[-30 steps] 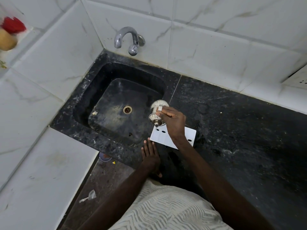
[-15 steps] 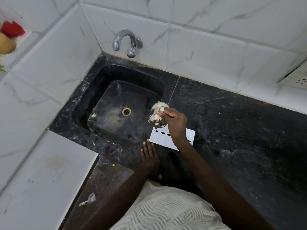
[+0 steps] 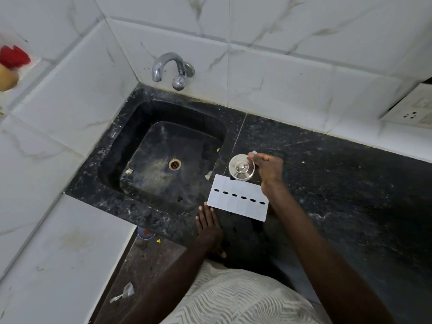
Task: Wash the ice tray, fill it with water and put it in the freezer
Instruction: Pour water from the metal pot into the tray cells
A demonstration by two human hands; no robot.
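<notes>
The white ice tray [image 3: 238, 199] lies flat on the black counter [image 3: 339, 183], just right of the sink, showing a row of dark oval slots. My right hand [image 3: 268, 169] grips a small round steel container [image 3: 241, 167] with a knobbed lid, held upright at the tray's far edge. Whether the container stands on the counter or hovers above it I cannot tell. My left hand [image 3: 208, 225] rests flat on the counter's front edge, fingers straight, fingertips close to the tray's near left corner.
A black stone sink [image 3: 112, 146] with a round drain sits left of the tray, under a chrome tap [image 3: 171, 69] on the tiled wall. A wall socket [image 3: 411, 113] is at the far right. Red and yellow objects [image 3: 12, 61] sit on a ledge at top left.
My right hand has turned the steel container from tilted on its side to upright and moved it slightly right, from the sink's edge to behind the tray. My left hand has stayed put.
</notes>
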